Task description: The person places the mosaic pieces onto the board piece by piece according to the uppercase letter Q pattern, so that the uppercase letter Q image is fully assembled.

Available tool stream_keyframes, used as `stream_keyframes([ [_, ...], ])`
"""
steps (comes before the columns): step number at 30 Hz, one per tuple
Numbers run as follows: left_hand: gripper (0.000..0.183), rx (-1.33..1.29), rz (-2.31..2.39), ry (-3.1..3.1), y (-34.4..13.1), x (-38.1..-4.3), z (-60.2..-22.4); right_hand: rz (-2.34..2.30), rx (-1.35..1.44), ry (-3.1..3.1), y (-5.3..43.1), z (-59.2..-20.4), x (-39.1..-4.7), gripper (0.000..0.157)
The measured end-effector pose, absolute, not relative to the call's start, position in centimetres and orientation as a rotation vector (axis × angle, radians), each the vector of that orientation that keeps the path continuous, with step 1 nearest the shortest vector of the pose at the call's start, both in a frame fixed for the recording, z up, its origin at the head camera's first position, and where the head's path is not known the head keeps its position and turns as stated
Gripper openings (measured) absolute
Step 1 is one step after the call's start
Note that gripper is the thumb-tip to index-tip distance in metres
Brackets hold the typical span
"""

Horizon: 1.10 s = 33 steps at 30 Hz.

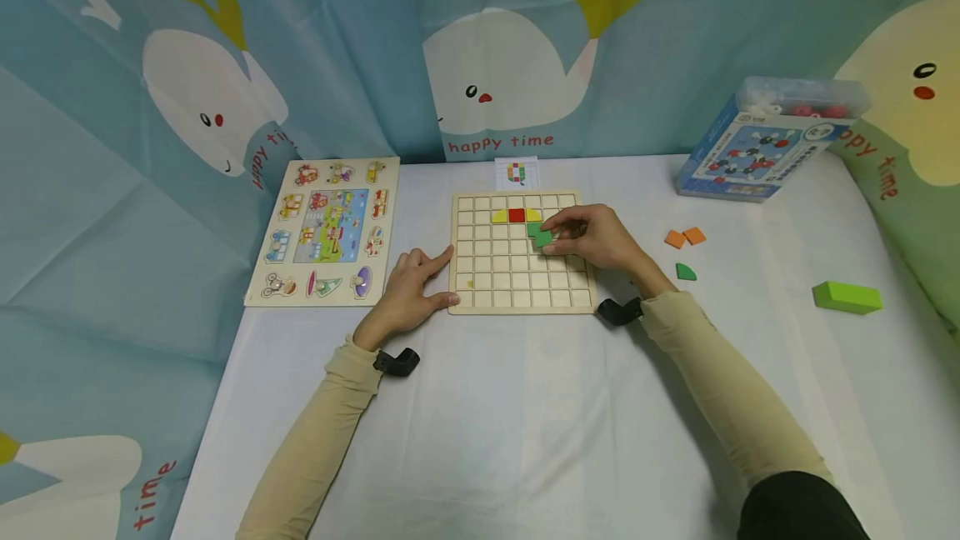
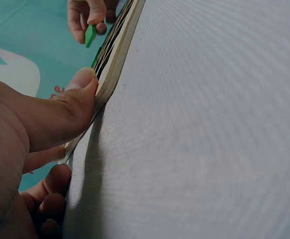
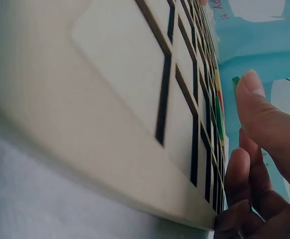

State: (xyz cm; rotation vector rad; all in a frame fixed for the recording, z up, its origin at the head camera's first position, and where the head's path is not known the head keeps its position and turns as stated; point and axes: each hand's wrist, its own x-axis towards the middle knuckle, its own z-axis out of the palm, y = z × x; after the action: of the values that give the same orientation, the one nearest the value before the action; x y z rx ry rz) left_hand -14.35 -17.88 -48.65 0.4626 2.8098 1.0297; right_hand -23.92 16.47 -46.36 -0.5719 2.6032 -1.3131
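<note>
My right hand [image 1: 596, 236] pinches a green square tile [image 1: 543, 239] between thumb and fingers, over the right part of the wooden grid board [image 1: 491, 310]. Another green tile [image 1: 533, 228] sits in the grid right beside it. Above them on the board a red square tile [image 1: 517, 215] lies between two yellow curved tiles [image 1: 499, 216]. At the board's left edge rests my left hand [image 1: 408, 290], thumb and index finger spread along the side. In the left wrist view its thumb [image 2: 72, 107] presses the wooden edge, and the other fingers are loosely bent.
A small pattern card [image 1: 516, 174] stands behind the board. To the left is a picture puzzle [image 1: 330, 227]. On the right lie two orange tiles [image 1: 675, 238], a green quarter-round tile [image 1: 686, 272], a light green block [image 1: 847, 297] and a blue toy box [image 1: 757, 157].
</note>
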Motion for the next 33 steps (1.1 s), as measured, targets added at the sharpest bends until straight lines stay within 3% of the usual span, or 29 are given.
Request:
stream_keyframes([
  [25,0.084,0.462,1.03,2.818,-17.85,-14.37,-48.68,-1.134,-0.619,2.639,15.73,-46.36,-23.88,0.036],
  [33,0.084,0.455,1.037,2.809,-17.79,-14.37,-48.63,-1.111,-0.618,2.641,15.96,-46.03,-24.02,0.027],
])
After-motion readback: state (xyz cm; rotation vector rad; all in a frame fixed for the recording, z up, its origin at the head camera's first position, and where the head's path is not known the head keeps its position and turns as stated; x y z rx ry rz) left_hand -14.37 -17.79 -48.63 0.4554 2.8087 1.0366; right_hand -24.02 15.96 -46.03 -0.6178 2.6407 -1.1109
